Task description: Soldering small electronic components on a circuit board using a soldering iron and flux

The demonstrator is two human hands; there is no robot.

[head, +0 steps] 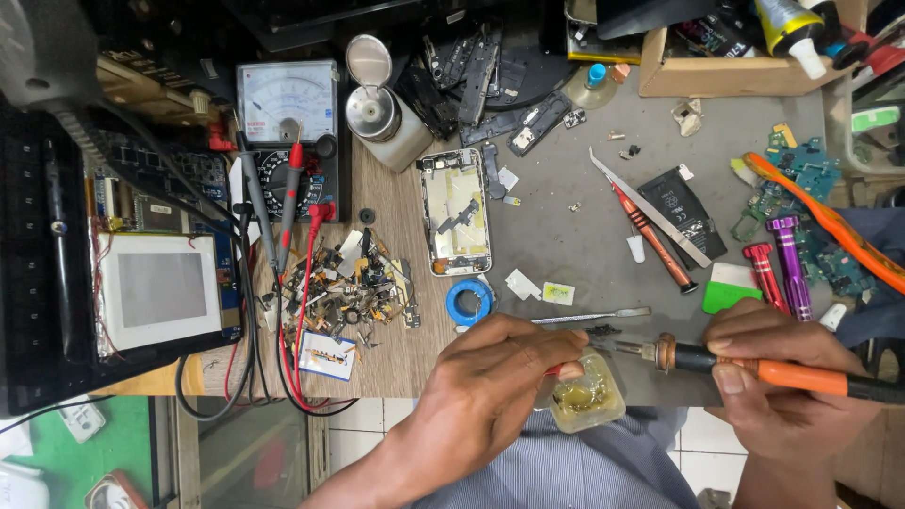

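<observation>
My right hand [781,377] grips a soldering iron with an orange handle [801,376], its metal tip pointing left toward my left hand. My left hand [495,377] pinches a small dark part near the iron's tip, just above a small clear tub of yellowish flux [586,396] at the bench's front edge. A pair of tweezers [589,318] lies just beyond my left fingers. An opened phone frame [455,212] lies face up farther back on the grey mat.
A pile of small parts [349,292], a blue tape roll [468,303], an analog multimeter with red and black probes [287,123], a metal dispenser bottle [377,113], screwdrivers [782,269], a black battery [683,212], circuit boards and a cardboard box [726,71] crowd the bench.
</observation>
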